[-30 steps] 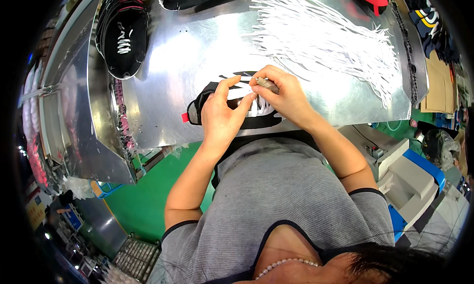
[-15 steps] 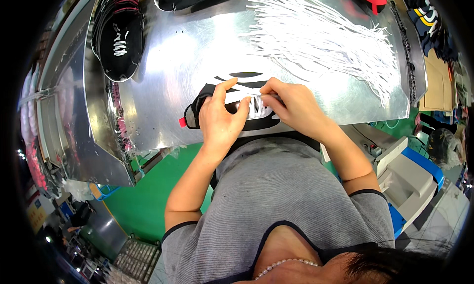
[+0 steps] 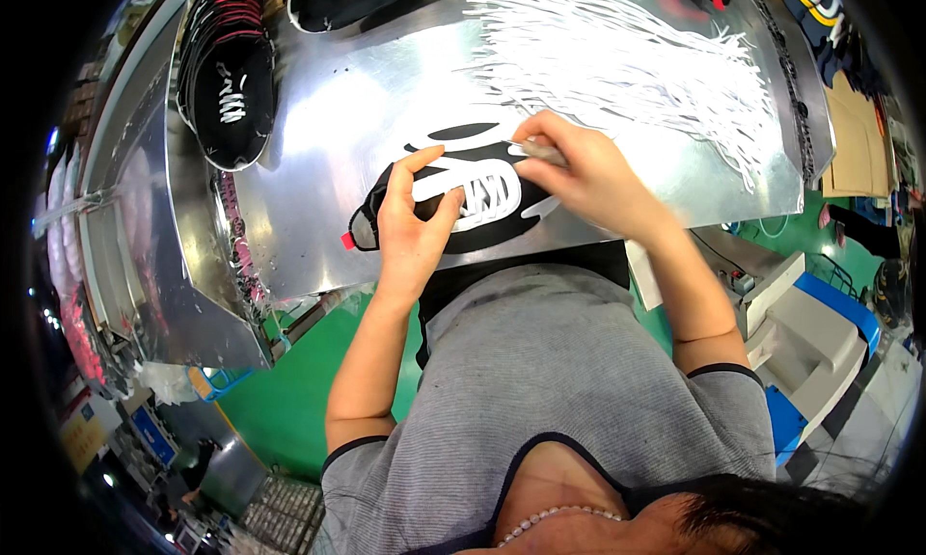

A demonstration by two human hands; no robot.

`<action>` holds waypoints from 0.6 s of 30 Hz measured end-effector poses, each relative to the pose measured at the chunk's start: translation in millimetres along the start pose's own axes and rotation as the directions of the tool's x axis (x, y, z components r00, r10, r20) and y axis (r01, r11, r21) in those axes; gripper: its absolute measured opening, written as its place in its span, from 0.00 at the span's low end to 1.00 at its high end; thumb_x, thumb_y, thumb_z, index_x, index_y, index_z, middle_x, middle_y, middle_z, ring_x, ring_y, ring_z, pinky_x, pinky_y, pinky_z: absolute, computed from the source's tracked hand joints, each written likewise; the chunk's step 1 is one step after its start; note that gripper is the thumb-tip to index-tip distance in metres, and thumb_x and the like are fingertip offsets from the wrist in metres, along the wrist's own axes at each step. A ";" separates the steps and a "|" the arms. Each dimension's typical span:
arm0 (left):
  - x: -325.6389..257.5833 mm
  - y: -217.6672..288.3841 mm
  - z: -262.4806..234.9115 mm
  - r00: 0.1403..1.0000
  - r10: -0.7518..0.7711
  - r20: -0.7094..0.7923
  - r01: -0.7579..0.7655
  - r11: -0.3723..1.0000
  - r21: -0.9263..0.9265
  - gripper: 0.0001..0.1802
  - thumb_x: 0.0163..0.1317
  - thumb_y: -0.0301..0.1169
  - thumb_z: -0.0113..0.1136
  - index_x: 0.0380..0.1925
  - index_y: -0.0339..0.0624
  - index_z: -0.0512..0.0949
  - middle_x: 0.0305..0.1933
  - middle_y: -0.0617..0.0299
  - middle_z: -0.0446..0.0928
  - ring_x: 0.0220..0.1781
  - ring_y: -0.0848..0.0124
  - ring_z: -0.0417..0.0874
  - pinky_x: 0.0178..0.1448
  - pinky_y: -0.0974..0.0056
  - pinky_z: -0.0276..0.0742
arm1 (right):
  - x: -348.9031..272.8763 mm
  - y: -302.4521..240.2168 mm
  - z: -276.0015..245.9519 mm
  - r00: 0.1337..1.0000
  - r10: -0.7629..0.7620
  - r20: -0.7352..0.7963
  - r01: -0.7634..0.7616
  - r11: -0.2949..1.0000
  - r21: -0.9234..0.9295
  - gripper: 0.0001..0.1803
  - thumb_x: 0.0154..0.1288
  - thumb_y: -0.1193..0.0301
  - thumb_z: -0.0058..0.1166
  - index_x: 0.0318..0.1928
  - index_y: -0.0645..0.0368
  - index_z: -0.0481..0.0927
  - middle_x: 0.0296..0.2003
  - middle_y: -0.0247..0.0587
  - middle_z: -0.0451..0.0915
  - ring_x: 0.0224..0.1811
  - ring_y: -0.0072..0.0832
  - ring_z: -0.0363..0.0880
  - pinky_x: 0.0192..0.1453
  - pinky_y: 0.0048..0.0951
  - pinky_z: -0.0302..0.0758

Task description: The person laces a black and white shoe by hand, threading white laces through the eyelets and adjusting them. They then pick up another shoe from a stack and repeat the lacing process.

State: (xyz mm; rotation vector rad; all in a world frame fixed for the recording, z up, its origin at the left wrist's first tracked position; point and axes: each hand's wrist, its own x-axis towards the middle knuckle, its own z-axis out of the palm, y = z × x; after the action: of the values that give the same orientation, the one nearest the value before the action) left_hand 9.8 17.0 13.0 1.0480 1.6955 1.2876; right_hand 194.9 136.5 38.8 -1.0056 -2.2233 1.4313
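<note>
The shoe [image 3: 479, 194] lay nearly nine-to-three, nine o'clock from right hand [image 3: 585, 174], which clutched a tool [image 3: 544, 154]; left hand [image 3: 409, 235] touched shoe, digits apart.

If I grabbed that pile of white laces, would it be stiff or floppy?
Probably floppy: the laces are thin and wavy. They might tangle, since many cross each other. They could slide easily, because the table looks smooth and shiny.
</note>
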 end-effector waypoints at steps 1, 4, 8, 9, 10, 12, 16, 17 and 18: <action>0.7 1.3 4.6 0.999 0.033 -0.016 -0.033 0.999 0.020 0.23 0.59 0.18 0.62 0.56 0.36 0.73 0.44 0.61 0.79 0.46 0.76 0.80 0.49 0.71 0.77 | -2.5 10.1 18.3 0.990 -0.082 -0.116 0.098 0.986 0.137 0.10 0.64 0.68 0.59 0.44 0.56 0.78 0.29 0.42 0.83 0.31 0.38 0.83 0.34 0.34 0.76; 1.5 -1.5 14.1 0.994 0.088 -0.071 -0.082 0.993 0.083 0.23 0.59 0.18 0.63 0.56 0.37 0.73 0.43 0.62 0.79 0.46 0.77 0.80 0.49 0.71 0.77 | -1.6 29.4 49.4 0.925 -0.187 -0.330 0.139 0.977 -0.163 0.11 0.63 0.73 0.61 0.46 0.56 0.81 0.27 0.38 0.82 0.26 0.25 0.79 0.32 0.24 0.74; -0.6 12.8 -11.5 0.946 -0.189 0.264 0.234 0.961 -0.151 0.27 0.58 0.18 0.65 0.58 0.37 0.72 0.45 0.61 0.79 0.46 0.77 0.80 0.51 0.71 0.75 | 8.7 35.1 54.0 0.924 -0.051 -0.380 0.004 0.992 -0.123 0.10 0.64 0.73 0.59 0.46 0.57 0.82 0.23 0.36 0.81 0.24 0.19 0.77 0.29 0.22 0.71; -1.1 15.5 -10.2 0.942 -0.217 0.255 0.269 0.943 -0.193 0.27 0.58 0.18 0.65 0.59 0.37 0.71 0.45 0.60 0.80 0.46 0.77 0.80 0.51 0.71 0.76 | 12.0 35.0 51.0 0.922 0.010 -0.386 0.010 0.999 0.049 0.10 0.64 0.73 0.59 0.46 0.58 0.82 0.23 0.34 0.81 0.24 0.17 0.76 0.29 0.22 0.71; -1.8 18.6 -7.4 0.938 -0.245 0.246 0.303 0.923 -0.236 0.27 0.58 0.19 0.65 0.59 0.37 0.71 0.45 0.59 0.80 0.46 0.76 0.81 0.51 0.71 0.76 | 15.4 34.5 46.8 0.922 0.070 -0.382 0.016 0.976 0.219 0.10 0.64 0.73 0.59 0.46 0.58 0.82 0.24 0.32 0.81 0.24 0.15 0.76 0.29 0.21 0.70; 0.9 12.5 -11.0 0.933 -0.283 0.223 0.340 0.897 -0.282 0.28 0.59 0.21 0.65 0.60 0.37 0.70 0.44 0.58 0.80 0.45 0.76 0.82 0.52 0.71 0.76 | 10.9 26.4 40.8 0.932 0.016 -0.362 0.124 0.925 0.359 0.10 0.65 0.72 0.60 0.46 0.60 0.84 0.25 0.26 0.82 0.25 0.09 0.73 0.29 0.19 0.69; 0.9 15.8 -9.1 0.925 -0.278 0.260 0.335 0.919 -0.208 0.29 0.59 0.20 0.65 0.61 0.37 0.69 0.42 0.60 0.81 0.44 0.76 0.82 0.51 0.71 0.76 | -8.1 20.5 51.7 0.821 -0.523 -0.229 0.497 0.852 -0.166 0.16 0.51 0.77 0.64 0.43 0.51 0.85 0.23 0.31 0.80 0.21 0.28 0.78 0.23 0.26 0.71; 1.5 15.4 -9.1 0.923 -0.278 0.266 0.337 0.918 -0.211 0.29 0.59 0.21 0.65 0.61 0.37 0.69 0.41 0.60 0.81 0.43 0.77 0.81 0.51 0.71 0.76 | -7.2 22.5 53.0 0.804 -0.544 -0.239 0.500 0.837 -0.224 0.16 0.50 0.77 0.65 0.43 0.51 0.84 0.23 0.30 0.80 0.21 0.28 0.78 0.22 0.26 0.71; 2.4 14.0 -8.9 0.922 -0.277 0.271 0.338 0.916 -0.214 0.29 0.59 0.21 0.65 0.61 0.38 0.69 0.41 0.60 0.81 0.43 0.77 0.81 0.50 0.71 0.76 | -5.4 27.7 56.5 0.786 -0.566 -0.248 0.500 0.819 -0.281 0.17 0.49 0.77 0.65 0.42 0.51 0.84 0.23 0.30 0.80 0.21 0.27 0.78 0.22 0.26 0.70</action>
State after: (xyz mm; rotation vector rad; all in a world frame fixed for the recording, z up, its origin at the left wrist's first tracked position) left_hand 3.1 18.2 28.2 0.7120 1.4028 1.0933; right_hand 176.0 102.1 -10.7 -0.5278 -2.1827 0.7418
